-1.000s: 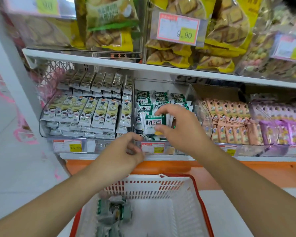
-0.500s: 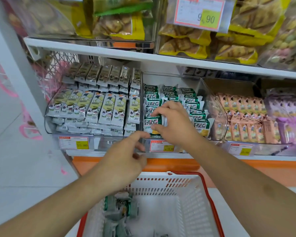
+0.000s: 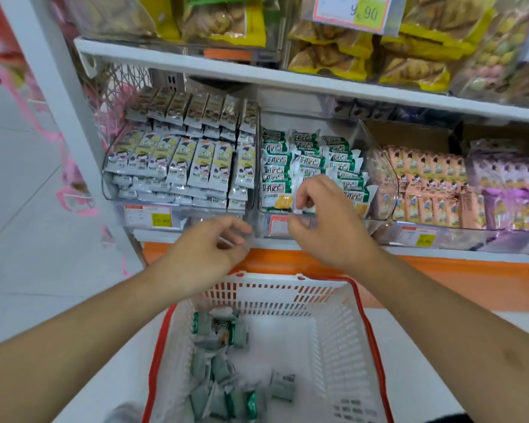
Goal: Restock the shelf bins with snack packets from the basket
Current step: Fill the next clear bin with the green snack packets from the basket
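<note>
Reaching next probably means dropping straight down: spare green packets (image 3: pixel 217 332) lying jumbled in the basket (image 3: pixel 342 315) right under the empty, loosely curled left hand (image 3: pixel 208 254), nearer than the right hand (image 3: pixel 324 221) pinching a packet corner at the bin (image 3: pixel 379 166).

A white shelving unit (image 3: pixel 287 77) with an orange base band (image 3: pixel 440 279) fills the view. Left of its white upright post (image 3: pixel 52 96) lies pale tiled floor (image 3: pixel 16 184), with blurred pink shapes (image 3: pixel 74 190) beside the post. Lighting is even and bright.
</note>
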Available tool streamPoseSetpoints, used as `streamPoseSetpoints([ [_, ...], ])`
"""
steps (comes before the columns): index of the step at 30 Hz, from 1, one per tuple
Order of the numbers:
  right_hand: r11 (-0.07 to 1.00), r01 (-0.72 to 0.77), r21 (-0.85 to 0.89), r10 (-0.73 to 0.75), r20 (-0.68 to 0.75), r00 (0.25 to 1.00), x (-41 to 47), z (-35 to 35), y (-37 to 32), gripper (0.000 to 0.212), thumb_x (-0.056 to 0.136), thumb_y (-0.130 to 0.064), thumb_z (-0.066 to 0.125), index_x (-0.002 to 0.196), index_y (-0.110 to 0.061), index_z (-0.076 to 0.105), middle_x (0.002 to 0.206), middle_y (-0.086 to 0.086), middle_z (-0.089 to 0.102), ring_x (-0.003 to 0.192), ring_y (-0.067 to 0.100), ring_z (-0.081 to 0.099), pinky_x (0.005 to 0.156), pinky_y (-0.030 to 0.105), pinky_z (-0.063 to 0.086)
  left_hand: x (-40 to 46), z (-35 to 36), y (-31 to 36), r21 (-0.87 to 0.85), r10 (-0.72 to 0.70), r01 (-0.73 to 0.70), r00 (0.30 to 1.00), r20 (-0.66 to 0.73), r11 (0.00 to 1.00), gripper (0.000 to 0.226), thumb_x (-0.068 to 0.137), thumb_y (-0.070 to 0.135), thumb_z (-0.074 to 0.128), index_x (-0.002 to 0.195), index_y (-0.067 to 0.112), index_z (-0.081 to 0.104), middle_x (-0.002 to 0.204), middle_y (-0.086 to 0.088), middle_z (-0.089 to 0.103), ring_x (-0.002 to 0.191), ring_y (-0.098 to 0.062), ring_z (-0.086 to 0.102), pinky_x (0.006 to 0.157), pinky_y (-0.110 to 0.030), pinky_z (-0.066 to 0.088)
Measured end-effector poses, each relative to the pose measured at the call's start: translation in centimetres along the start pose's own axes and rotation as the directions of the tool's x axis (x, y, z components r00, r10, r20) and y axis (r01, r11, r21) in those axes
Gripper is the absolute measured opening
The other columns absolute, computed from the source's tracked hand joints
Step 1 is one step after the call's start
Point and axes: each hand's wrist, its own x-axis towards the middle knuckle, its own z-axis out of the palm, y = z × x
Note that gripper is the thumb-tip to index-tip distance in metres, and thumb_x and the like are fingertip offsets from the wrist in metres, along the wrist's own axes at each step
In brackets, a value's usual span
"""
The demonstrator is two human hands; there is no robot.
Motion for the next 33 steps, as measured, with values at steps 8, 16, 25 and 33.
streamPoseSetpoints([
  [8, 0.969, 0.028, -0.246, 0.121, 0.571, 0.812, -10.0, 8.3, 3.2, 0.018, 0.094, -0.023, 0.061, 0.109, -0.020, 0.052, 0.111, 0.001, 0.052, 0.101, 0.023, 0.053, 0.082, 0.043, 0.051, -1.6, 1.2, -7.0, 0.385, -0.241, 0.205, 0.970, 0.046, 0.900, 0.032, 0.101, 0.041, 0.060, 0.126, 0.021, 0.061, 0.128, -0.001, 0.065, 0.109, -0.017, 0.062, 0.083, -0.026, 0.052],
  [16, 0.866, -0.217, -0.450, 0.499, 0.801, 0.330, -18.1, 17.9, 9.5, 0.076, 0.099, -0.016, 0.058, 0.164, -0.030, 0.020, 0.165, 0.016, 0.019, 0.134, 0.039, 0.050, 0.099, 0.040, 0.050, -2.3, 4.7, -15.3, 0.441, -0.556, 0.432, 0.807, 0.201, 0.787, 0.111, 0.096, 0.059, 0.054, 0.150, 0.033, -0.040, 0.167, -0.018, 0.005, 0.147, -0.040, 0.034, 0.119, -0.050, 0.035],
  [25, 0.792, -0.422, -0.441, 0.558, 0.803, 0.209, -24.6, 24.1, 11.4, 0.070, 0.096, -0.015, 0.061, 0.156, -0.026, 0.025, 0.161, 0.019, 0.014, 0.127, 0.041, 0.056, 0.092, 0.039, 0.050, -2.1, 6.9, -17.8, 0.479, -0.590, 0.462, 0.792, 0.156, 0.747, 0.135, 0.083, 0.076, 0.060, 0.128, 0.036, -0.060, 0.157, -0.016, 0.016, 0.129, -0.039, 0.052, 0.110, -0.050, 0.045],
  [33, 0.780, -0.420, -0.465, 0.594, 0.762, 0.259, -25.6, 24.3, 11.6, 0.056, 0.097, -0.035, 0.061, 0.144, -0.012, 0.041, 0.141, 0.009, 0.043, 0.123, 0.028, 0.055, 0.100, 0.035, 0.049, -1.8, 6.6, -17.5, 0.508, -0.634, 0.482, 0.753, 0.175, 0.714, 0.135, 0.082, 0.075, 0.060, 0.129, 0.036, -0.060, 0.155, -0.015, 0.014, 0.134, -0.041, 0.045, 0.113, -0.050, 0.040],
])
